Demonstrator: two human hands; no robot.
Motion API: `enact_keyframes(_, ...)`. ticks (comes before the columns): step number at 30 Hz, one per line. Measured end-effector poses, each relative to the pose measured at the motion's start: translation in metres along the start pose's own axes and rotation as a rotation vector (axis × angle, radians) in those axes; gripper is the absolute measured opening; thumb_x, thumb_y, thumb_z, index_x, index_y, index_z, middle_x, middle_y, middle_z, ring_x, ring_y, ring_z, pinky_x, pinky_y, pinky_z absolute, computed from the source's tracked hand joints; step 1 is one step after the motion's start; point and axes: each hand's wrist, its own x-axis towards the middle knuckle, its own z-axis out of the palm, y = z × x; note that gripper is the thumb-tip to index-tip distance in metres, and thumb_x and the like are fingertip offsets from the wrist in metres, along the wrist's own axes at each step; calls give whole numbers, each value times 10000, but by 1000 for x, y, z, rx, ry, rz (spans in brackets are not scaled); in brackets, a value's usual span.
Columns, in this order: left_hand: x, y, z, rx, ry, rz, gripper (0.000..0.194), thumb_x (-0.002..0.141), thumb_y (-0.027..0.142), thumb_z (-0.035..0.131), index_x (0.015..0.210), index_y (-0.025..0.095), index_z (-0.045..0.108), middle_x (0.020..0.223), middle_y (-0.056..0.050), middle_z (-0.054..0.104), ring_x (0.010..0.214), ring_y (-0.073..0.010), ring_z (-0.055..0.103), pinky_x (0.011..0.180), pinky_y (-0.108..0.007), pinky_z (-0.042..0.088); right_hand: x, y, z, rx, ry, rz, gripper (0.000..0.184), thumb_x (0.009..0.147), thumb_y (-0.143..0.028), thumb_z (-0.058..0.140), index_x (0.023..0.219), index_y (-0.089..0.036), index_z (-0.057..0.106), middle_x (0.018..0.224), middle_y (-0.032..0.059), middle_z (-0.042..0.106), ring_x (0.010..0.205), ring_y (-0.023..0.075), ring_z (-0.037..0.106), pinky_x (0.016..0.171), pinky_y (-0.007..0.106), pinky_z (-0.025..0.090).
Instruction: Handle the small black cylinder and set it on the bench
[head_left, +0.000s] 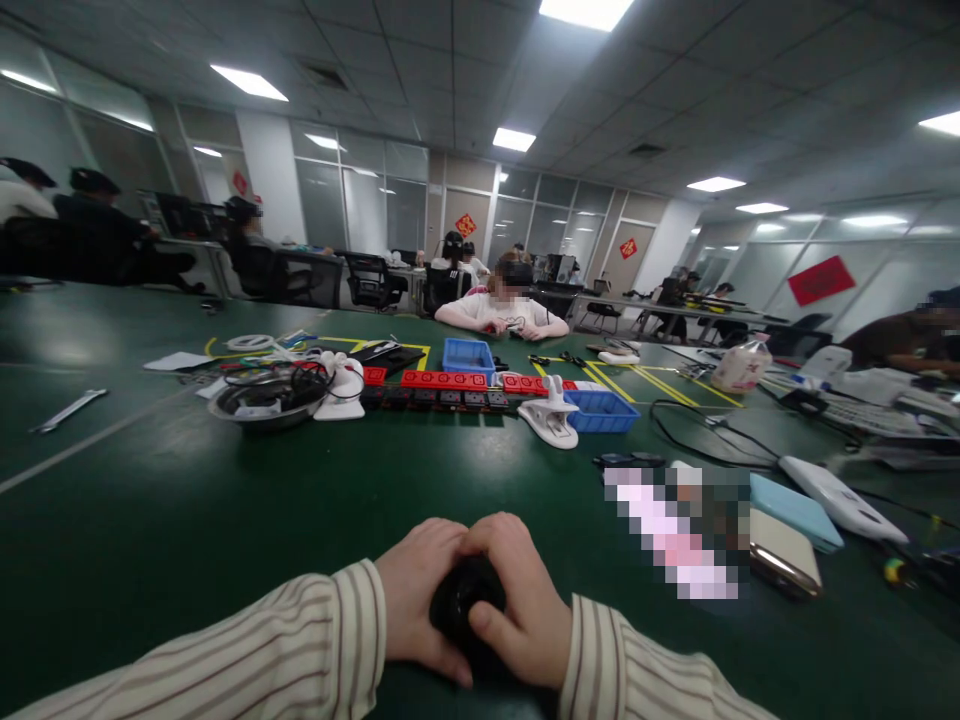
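Three open containers I can pick out on my feed. Leftmost's a metal bowl point(274, 424), black cables point(300, 383) tangled over its rim and a clear bag point(259, 408) inside. Then, front and centre, the left hand point(420, 590) is curled round a black thing point(452, 603); can't tell what it is. Middle bin point(466, 367) sits behind some red strips point(442, 380), contents too small for me. Right hand point(525, 610) grips that black thing too. Right bin point(604, 422) is just beside a white clip point(551, 422); can't make out its insides either.
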Motion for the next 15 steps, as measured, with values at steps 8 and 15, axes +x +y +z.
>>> enact_keyframes(8, -3, 1, 6, 114, 39, -7, 471, 451, 387, 747, 837, 180, 576, 861, -33, 554, 807, -224, 510, 868, -414, 380, -2, -8, 11, -198, -89, 74, 346, 805, -501, 411, 754, -168, 489, 737, 45, 509, 715, 191, 435, 673, 347, 348)
enact_keyframes(15, -1, -7, 8, -2, -18, 51, 349, 470, 281, 708, 796, 200, 613, 859, -11, 520, 835, -211, 499, 799, -349, 402, -1, -10, 8, -164, -138, -154, 176, 685, -194, 385, 809, -167, 507, 807, 55, 579, 777, 174, 483, 720, 338, 374)
